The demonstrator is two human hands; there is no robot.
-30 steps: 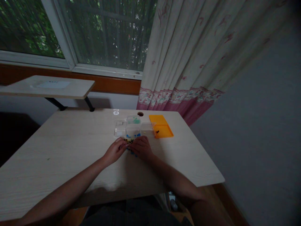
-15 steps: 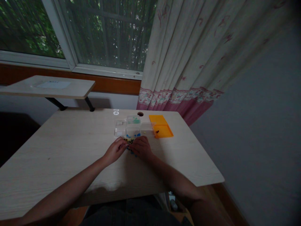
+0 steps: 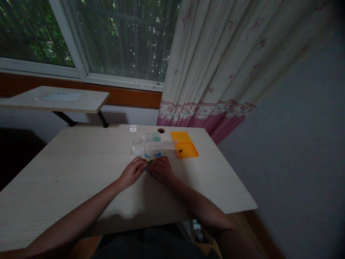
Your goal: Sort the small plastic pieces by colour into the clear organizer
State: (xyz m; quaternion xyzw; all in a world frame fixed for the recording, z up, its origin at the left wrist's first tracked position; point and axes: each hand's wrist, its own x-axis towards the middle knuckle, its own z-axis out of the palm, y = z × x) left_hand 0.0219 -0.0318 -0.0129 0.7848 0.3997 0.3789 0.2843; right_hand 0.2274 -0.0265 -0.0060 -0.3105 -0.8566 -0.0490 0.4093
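Note:
My left hand (image 3: 132, 172) and my right hand (image 3: 162, 169) meet over a small pile of tiny pieces (image 3: 148, 162) in black, yellow and blue on the table. The left fingers are pinched together at the pile's left side. My right hand curls over its right side, fingertips close to the left ones. What lies between the fingers is too small to make out. Just beyond stand clear plastic boxes: one holds blue pieces (image 3: 157, 154), another green pieces (image 3: 155, 137). An open orange case (image 3: 192, 151) with a small dark piece (image 3: 180, 151) inside lies to the right.
The pale wooden table (image 3: 88, 172) has a round cable hole (image 3: 161, 131) near its back edge. A raised shelf (image 3: 91, 102) with a paper sheet (image 3: 62, 96) stands at the back left. A curtain (image 3: 194, 79) hangs behind, beside a window. One yellow piece (image 3: 165, 151) lies near the boxes.

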